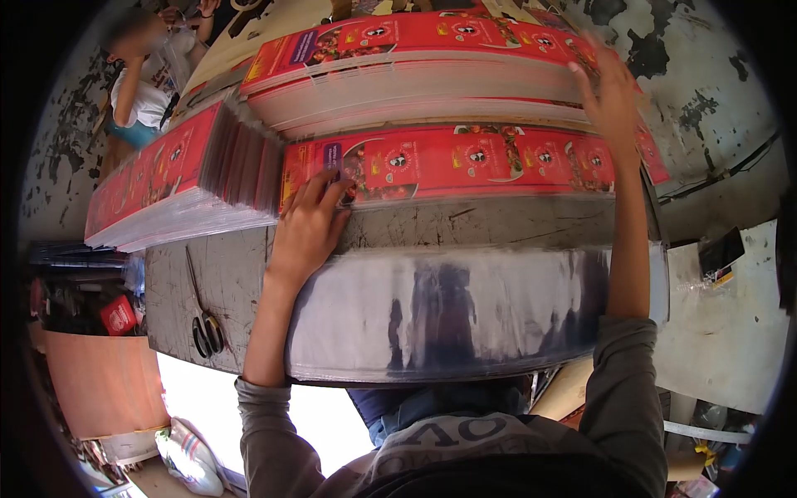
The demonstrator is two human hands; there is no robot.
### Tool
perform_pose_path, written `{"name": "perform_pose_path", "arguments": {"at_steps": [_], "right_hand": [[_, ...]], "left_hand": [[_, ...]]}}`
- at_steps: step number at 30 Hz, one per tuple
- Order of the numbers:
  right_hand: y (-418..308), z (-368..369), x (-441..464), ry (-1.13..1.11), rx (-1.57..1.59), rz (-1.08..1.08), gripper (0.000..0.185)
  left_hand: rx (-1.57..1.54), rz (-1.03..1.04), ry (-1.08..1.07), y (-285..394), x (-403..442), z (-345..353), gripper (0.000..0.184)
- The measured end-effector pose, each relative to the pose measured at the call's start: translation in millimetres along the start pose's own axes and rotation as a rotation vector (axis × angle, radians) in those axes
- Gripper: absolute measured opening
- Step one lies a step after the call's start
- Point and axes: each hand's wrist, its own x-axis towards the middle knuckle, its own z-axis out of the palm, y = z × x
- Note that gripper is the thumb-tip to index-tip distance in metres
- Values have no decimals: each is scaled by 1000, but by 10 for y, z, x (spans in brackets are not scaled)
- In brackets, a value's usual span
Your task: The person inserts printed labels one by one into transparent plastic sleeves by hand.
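My left hand [309, 217] rests with its fingers spread on the left end of a long red printed sheet [432, 166], which lies across the worktable. My right hand [613, 98] is raised at the right end of a tall stack of similar red printed sheets [415, 41]; its fingers are stretched out and a little blurred. Whether it touches the stack I cannot tell. Close to my body, between my forearms, lies a glossy pile of clear plastic sheets [531, 307].
A fanned stack of red sheets in clear sleeves [158, 178] sits at the left. Black-handled scissors [206, 330] lie on the worn grey tabletop [241, 270]. Another person [149, 95] is at the far left. A peeling wall [706, 108] stands at the right.
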Motion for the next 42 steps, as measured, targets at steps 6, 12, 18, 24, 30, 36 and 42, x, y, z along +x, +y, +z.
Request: {"name": "perform_pose_path", "arguments": {"at_steps": [6, 12, 18, 24, 30, 36, 42], "right_hand": [[110, 152, -118, -154, 75, -15, 31], [58, 24, -37, -263, 86, 64, 35], [-74, 23, -59, -297, -190, 59, 49], [16, 163, -183, -225, -270, -23, 58], [153, 65, -132, -307, -148, -93, 54], [395, -972, 254, -399, -111, 83, 47], [-409, -1916, -111, -502, -177, -7, 54]], "left_hand": [[10, 16, 17, 4, 2, -7, 38], [2, 22, 18, 1, -3, -4, 38], [-3, 25, 17, -4, -3, -5, 39], [-3, 33, 20, -7, 0, -9, 39], [-18, 46, 30, -21, -2, 7, 37], [-57, 35, 23, -45, -11, 17, 37], [29, 34, 6, -77, -23, 52, 43]]}}
